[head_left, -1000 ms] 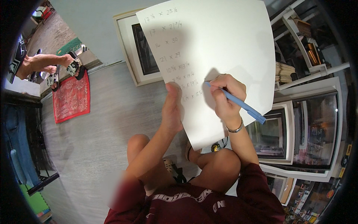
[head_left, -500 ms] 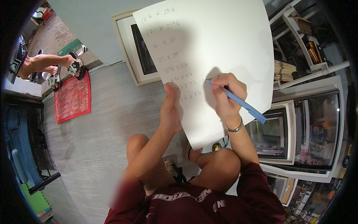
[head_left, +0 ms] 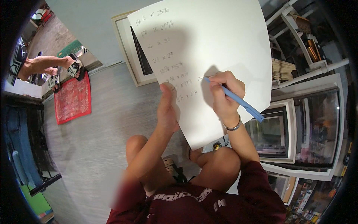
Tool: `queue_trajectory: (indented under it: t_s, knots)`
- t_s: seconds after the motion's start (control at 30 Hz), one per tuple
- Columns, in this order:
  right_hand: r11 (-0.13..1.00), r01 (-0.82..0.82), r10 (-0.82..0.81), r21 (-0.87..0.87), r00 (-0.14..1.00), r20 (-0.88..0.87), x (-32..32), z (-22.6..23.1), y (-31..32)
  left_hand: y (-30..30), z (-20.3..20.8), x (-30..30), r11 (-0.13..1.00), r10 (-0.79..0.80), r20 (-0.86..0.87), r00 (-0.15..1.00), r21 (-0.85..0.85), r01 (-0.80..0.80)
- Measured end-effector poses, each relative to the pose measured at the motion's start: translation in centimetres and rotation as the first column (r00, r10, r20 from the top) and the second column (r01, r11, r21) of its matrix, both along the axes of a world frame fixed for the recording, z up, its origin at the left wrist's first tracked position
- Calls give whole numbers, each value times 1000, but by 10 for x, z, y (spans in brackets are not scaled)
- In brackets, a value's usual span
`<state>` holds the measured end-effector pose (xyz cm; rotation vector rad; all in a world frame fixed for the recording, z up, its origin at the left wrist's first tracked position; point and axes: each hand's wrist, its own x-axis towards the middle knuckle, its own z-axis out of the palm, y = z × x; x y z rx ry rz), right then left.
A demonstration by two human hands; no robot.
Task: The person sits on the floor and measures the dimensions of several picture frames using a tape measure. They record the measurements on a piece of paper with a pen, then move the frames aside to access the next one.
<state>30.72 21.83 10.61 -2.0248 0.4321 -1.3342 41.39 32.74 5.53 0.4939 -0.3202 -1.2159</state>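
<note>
A large white sheet of paper (head_left: 231, 37) is held up in front of me, with a column of handwritten figures down its left part. My left hand (head_left: 167, 108) grips the sheet's left edge, its thumb on the front and its other fingers hidden behind. In my right hand (head_left: 226, 93) is a blue pen (head_left: 244, 103), pinched between thumb and fingers. The pen's tip touches the paper beside a short fresh mark, right of the lower rows. A metal-banded watch or bracelet (head_left: 234, 125) circles my right wrist.
Behind the sheet, a white picture frame (head_left: 147, 81) leans against the wall. More frames (head_left: 291, 160) stand stacked at right, below a rack with white pipes (head_left: 313, 71). A red mat (head_left: 72, 99) lies at the left, where another person's legs (head_left: 44, 63) show. A small yellow-black item (head_left: 216, 146) is near my knee.
The paper and both hands have shifted slightly left. The pen tip has moved a little, and the mark beside it has grown by a stroke.
</note>
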Motion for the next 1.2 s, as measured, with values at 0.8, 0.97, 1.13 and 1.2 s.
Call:
queue_trajectory:
  t_s: [0.8,0.97,1.13,1.2]
  knots:
    - [970,-125,59,207,952,300,-1,-1,-2,3,-5,8,999,28,59,998,-48,-26]
    - [890,-261,34,375,857,515,-20,13,-4,-2,-24,20,909,280,277,919,231,-346]
    - [963,131,-217,234,892,395,-63,19,-13,53,-30,124,746,376,728,573,130,-653]
    - [953,213,-281,217,888,365,-86,3,-17,111,-28,179,745,234,914,330,49,-665]
